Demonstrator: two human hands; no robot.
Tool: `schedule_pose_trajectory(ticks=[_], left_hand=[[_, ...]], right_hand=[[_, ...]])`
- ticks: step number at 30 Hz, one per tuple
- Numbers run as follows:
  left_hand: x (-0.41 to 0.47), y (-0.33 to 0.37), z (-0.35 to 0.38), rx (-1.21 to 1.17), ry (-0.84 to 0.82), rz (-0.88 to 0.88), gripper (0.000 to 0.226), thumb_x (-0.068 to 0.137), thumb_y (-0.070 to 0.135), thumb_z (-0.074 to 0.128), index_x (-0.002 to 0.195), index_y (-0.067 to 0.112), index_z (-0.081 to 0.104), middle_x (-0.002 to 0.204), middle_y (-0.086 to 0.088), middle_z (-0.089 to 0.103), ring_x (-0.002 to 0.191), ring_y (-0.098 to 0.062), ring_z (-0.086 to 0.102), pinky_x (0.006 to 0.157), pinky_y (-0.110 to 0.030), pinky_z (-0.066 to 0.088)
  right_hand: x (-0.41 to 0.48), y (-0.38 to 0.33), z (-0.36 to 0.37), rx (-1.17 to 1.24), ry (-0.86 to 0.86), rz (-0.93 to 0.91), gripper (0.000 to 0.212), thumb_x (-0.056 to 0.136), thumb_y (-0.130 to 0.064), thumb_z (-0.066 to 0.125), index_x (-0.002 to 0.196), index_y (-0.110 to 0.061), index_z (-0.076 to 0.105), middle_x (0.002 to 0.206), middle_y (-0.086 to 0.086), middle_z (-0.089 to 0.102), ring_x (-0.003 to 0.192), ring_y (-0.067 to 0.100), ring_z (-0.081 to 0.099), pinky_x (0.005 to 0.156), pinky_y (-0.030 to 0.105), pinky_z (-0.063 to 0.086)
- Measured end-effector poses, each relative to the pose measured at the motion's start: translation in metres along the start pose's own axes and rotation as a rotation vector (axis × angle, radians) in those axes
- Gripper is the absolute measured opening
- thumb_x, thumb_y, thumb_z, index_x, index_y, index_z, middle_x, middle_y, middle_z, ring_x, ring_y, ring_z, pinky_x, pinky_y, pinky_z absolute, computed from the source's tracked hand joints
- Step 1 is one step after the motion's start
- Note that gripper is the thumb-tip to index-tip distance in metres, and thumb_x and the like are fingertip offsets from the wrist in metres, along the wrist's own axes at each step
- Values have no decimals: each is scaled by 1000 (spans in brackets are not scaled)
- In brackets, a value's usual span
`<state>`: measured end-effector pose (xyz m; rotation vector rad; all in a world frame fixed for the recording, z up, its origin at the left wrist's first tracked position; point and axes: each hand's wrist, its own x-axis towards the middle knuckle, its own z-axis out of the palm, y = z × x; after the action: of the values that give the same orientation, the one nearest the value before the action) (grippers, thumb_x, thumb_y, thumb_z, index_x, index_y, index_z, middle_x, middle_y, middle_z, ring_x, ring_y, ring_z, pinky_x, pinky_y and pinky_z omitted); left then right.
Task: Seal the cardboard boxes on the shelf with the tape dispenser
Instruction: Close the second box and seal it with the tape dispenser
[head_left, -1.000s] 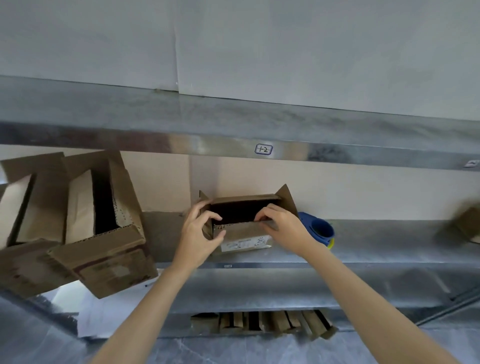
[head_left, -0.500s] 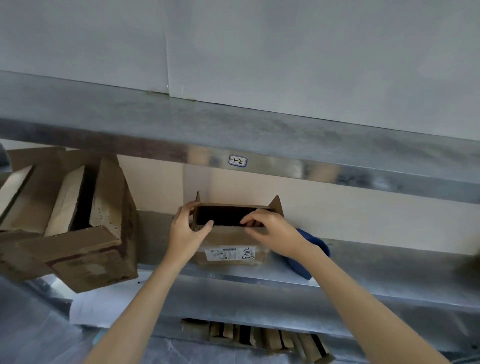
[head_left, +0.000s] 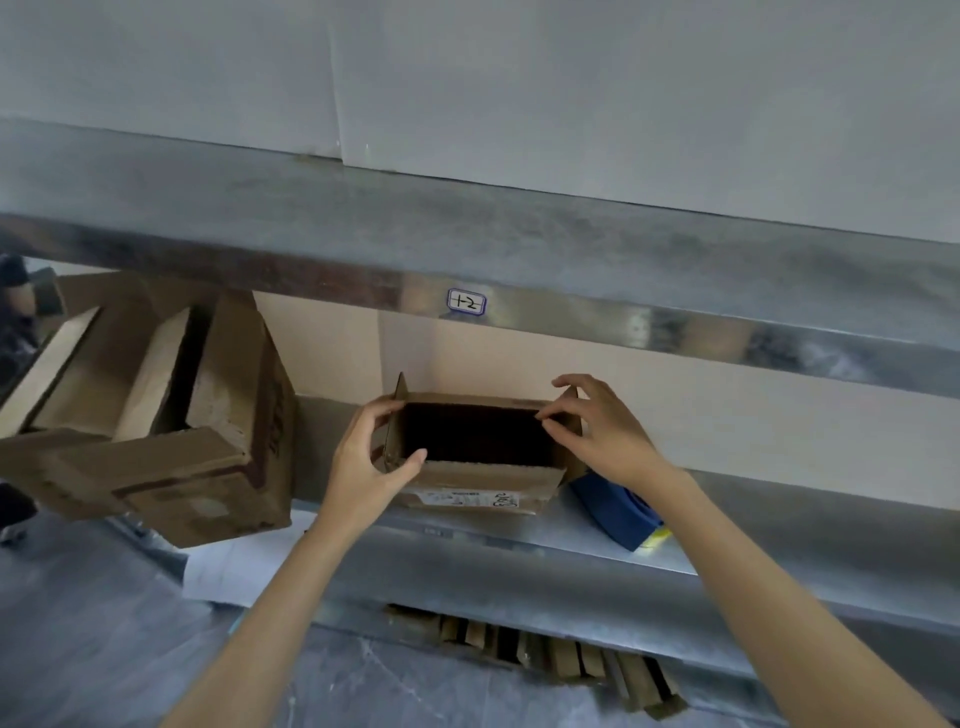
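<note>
Cardboard box (head_left: 483, 480) open | left hand (head_left: 363, 462) grips left flap (head_left: 394, 441); right hand (head_left: 602, 436) pinches right flap (head_left: 567, 462) | shelf tag (head_left: 466, 302) reads "+2"

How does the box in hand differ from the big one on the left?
The small box is smaller than the large box. The left hand and right hand hold the small box's side flaps; the large box is untouched. The small box's front bears a white printed label; the large box's front has a dark stripe. Both are brown cardboard with open tops.
</note>
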<state>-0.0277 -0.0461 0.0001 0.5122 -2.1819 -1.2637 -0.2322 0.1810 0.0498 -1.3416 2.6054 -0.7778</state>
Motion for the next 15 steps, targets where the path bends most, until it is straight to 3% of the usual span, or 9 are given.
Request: schedule_pose_trajectory(ticks=[3, 7, 11, 15], left_hand=[[-2, -2, -2, 1, -15, 10, 56, 83, 18, 79, 131, 27, 52, 130, 31, 48, 124, 14, 43, 102, -22, 38], [-6, -5, -5, 12, -52, 1, 60, 82, 20, 80, 130, 37, 48, 132, 37, 43, 124, 18, 38, 97, -15, 34], [-7, -6, -8, 30, -110, -1, 69, 80, 21, 82, 131, 45, 42, 137, 36, 36, 127, 20, 33, 101, -18, 32], [-6, -8, -12, 41, -191, -8, 79, 78, 23, 84, 136, 48, 37, 140, 41, 27, 129, 21, 28, 104, -19, 30]], right_hand=[[-1, -2, -1, 87, 34, 32, 22, 99, -31, 58, 118, -32, 68, 126, -12, 44, 121, 8, 38, 97, 20, 29], [4, -6, 0, 137, 71, 74, 23, 98, -28, 59, 119, -30, 68, 119, -9, 42, 115, 12, 42, 95, 23, 34], [12, -11, 6, 197, 109, 95, 18, 97, -29, 62, 111, -27, 72, 115, -8, 44, 108, 16, 49, 89, 26, 40], [17, -17, 7, 239, 135, 119, 18, 96, -28, 62, 109, -20, 73, 118, -5, 45, 113, 16, 49, 97, 32, 44]])
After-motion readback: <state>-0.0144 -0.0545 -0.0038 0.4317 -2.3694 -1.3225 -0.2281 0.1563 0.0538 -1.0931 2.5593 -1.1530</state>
